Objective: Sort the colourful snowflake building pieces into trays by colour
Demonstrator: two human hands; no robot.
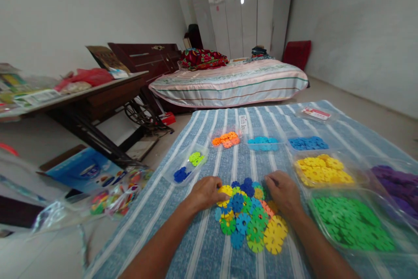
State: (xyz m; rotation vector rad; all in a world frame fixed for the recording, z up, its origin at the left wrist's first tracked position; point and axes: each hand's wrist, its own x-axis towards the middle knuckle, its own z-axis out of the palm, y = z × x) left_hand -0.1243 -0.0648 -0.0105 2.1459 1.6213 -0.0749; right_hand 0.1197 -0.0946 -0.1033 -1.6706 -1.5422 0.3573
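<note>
A pile of mixed notched plastic snowflake discs (243, 222), in yellow, green, blue and orange, lies on the striped cloth between my hands. At its left edge my left hand (206, 193) is closed, with thumb and fingers at a yellow snowflake disc (226, 190). My right hand (283, 191) sits at the pile's upper right with its fingers curled in; whatever they may hold is hidden. Dark blue discs (247, 186) lie at the far side of the pile, and large yellow discs (275, 234) at its near right.
Clear plastic boxes hold sorted discs: green (352, 222), yellow (321, 169), purple (395, 187), blue (308, 143), light blue (264, 143) and orange (227, 139). Another box (170, 168) has lime and dark blue discs. A lidded box (316, 113) stands at the back right. A bed (228, 83) is beyond.
</note>
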